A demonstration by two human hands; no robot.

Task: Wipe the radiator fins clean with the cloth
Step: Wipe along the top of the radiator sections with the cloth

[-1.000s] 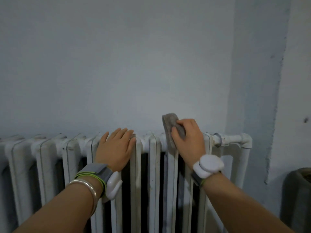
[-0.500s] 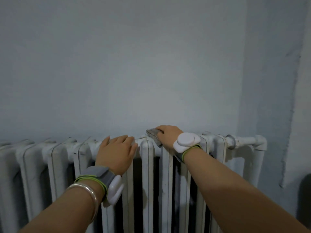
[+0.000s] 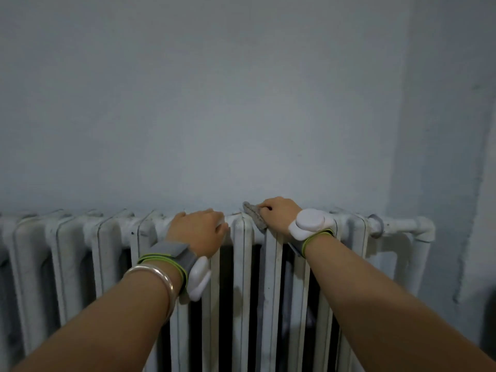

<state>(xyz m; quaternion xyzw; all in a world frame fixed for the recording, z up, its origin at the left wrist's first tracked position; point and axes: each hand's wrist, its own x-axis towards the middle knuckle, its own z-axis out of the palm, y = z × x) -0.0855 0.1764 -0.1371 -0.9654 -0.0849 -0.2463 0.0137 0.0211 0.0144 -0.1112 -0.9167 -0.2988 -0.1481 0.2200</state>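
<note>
A white cast-iron radiator [image 3: 243, 264] with upright fins runs along the wall. My right hand [image 3: 279, 213] presses a grey cloth [image 3: 253, 214] onto the top of a fin right of centre, fingers curled over it. My left hand [image 3: 200, 232] grips the top of a fin a little to the left, fingers hooked over the far edge and hidden behind it. Both wrists carry white devices on grey straps.
A white pipe [image 3: 402, 226] leaves the radiator's right end and bends down beside the wall corner. The pale wall [image 3: 241, 103] rises right behind the fins. Dark gaps show between the fins below my hands.
My right hand brought the cloth down from upright above the fin onto the radiator's top and reached further back. My left hand's fingers curled over the top edge.
</note>
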